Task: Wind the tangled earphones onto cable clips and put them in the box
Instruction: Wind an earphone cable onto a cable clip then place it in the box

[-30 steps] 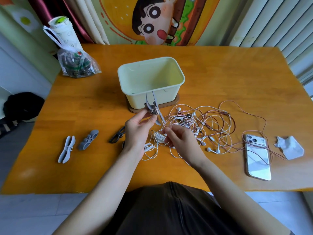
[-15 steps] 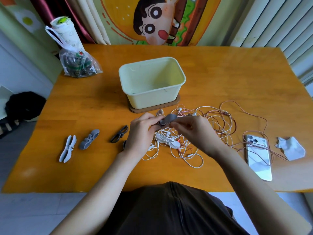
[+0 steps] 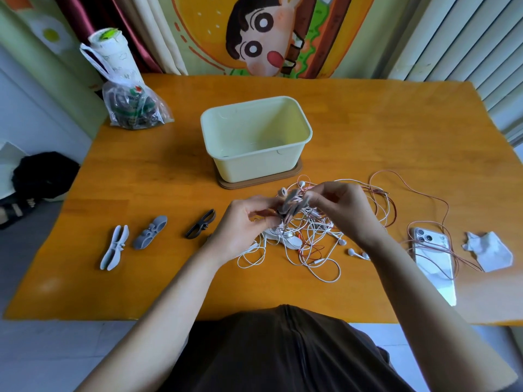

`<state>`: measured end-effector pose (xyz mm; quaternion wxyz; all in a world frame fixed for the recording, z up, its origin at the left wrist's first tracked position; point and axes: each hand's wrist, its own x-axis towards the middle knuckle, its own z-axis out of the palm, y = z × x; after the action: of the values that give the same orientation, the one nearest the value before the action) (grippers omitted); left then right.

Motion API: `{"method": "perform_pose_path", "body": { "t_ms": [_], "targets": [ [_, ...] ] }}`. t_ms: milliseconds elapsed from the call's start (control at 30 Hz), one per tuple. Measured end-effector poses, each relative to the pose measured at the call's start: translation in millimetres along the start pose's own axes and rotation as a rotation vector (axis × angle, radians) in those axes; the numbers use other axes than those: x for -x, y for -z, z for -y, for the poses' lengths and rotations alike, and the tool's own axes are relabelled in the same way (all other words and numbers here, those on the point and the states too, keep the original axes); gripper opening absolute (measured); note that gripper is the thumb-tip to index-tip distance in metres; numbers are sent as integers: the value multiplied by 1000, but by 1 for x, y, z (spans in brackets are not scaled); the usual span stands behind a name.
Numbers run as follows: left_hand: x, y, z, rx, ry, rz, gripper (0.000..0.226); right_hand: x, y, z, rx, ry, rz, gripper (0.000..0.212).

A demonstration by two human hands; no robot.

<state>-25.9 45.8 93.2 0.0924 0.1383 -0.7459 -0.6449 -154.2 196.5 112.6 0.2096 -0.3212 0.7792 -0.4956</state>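
Observation:
A tangle of white and pink earphones (image 3: 317, 236) lies on the wooden table (image 3: 368, 131) in front of me. Just above it, my left hand (image 3: 240, 222) and my right hand (image 3: 342, 210) both pinch a grey cable clip (image 3: 288, 205) with earphone wire at it. The pale green box (image 3: 256, 137) stands behind the hands on a brown coaster and looks empty. Three more clips lie to the left: a light grey one (image 3: 114, 247), a darker grey one (image 3: 150, 232) and a black one (image 3: 201, 223).
A white phone (image 3: 435, 261) lies at the right with pink wire across it, and a crumpled white paper (image 3: 489, 250) beside it. A plastic bag (image 3: 133, 108) stands at the far left corner. A black bag (image 3: 42, 174) sits on the floor to the left.
My right hand has left the wires on the table and come up to the clip. Both hands now hold the clip together, which has turned from upright to tilted.

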Motion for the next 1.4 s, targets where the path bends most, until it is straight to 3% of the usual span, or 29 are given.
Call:
{"method": "perform_pose_path", "body": {
  "t_ms": [267,400,533,700,833,1033,1233,1400],
  "targets": [
    [0,-8,-6,646,133,-31,31,6,-29,-2,-358,-138,24,27],
    [-6,-6,-5,849,167,-164,33,8,-38,-4,-338,-124,19,27],
    [-11,-6,-2,877,198,-337,28,8,-47,-5,-263,-118,-18,25],
    [-13,-12,1,767,263,-511,26,11,-56,-1,-65,-46,9,23],
    [-14,-11,9,302,203,-611,31,15,-56,4,22,-31,65,18],
    [-9,0,20,-191,49,-607,33,11,-46,9,144,-12,246,24],
    [-12,6,13,-411,-72,-608,38,-6,-28,24,300,34,296,20],
    [-12,8,6,-498,-105,-444,38,-19,-10,34,458,103,277,14]
  ]
}}
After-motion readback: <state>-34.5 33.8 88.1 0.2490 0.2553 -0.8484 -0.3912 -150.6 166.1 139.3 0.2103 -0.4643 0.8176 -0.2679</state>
